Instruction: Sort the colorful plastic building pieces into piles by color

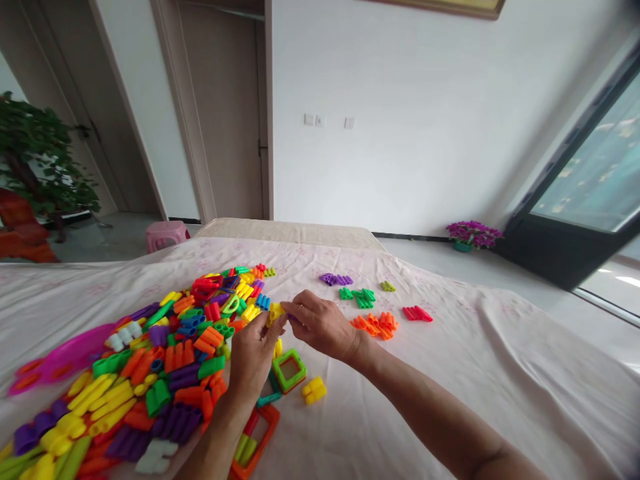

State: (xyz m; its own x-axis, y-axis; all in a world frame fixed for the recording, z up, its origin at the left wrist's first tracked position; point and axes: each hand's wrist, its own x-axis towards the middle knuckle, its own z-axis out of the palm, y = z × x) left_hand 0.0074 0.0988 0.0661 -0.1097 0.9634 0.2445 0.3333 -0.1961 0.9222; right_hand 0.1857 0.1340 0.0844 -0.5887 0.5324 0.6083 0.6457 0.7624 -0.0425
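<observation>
Left hand (254, 348) and right hand (323, 323), fingers pinching yellow piece (275, 311), its direction and long axis unclear

**Yellow toy block held up between two hands**

A small yellow plastic block (276, 312), partly hidden by fingers, is pinched above the cloth between the left hand (254, 343) and the right hand (320, 325). Just beyond the left hand lies a mixed heap of colourful tube blocks (187, 357). Nearer the wearer, a green square frame (289, 371) and a loose yellow piece (314, 391) lie flat.
</observation>
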